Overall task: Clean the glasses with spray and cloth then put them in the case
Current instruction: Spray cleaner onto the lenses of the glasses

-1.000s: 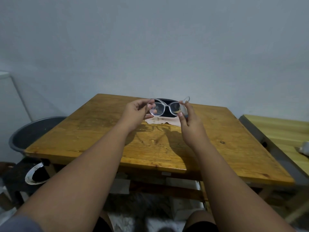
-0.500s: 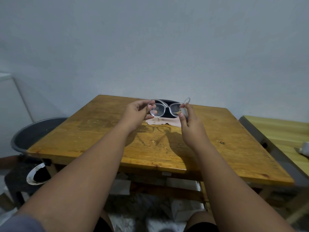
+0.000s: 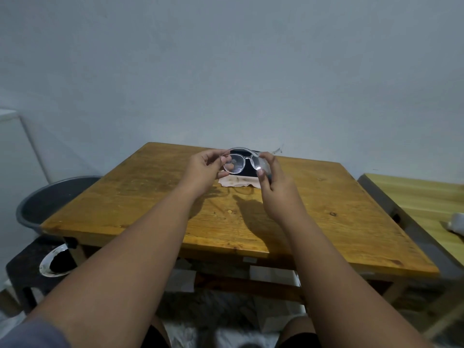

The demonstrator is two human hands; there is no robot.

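I hold clear-framed glasses (image 3: 238, 163) up in the air over the far part of the wooden table (image 3: 150, 204). My left hand (image 3: 203, 169) pinches the left lens rim between thumb and fingers. My right hand (image 3: 272, 179) grips the right end of the frame and covers most of the right lens. A pale pink cloth (image 3: 236, 182) lies crumpled on the table just below the glasses. Behind it a dark glasses case (image 3: 248, 170) sits, mostly hidden by the glasses and my hands. No spray bottle is visible.
A grey basin (image 3: 50, 197) stands left of the table, with a dark stool and a small white-rimmed dish (image 3: 54, 262) below it. A second, lighter table (image 3: 421, 197) stands at the right with a white object (image 3: 455, 223) on it. A blank wall lies behind.
The right temple arm that stuck up beside my right hand is no longer raised; my right hand has closed further over the right lens. The glasses stay at about the same place.
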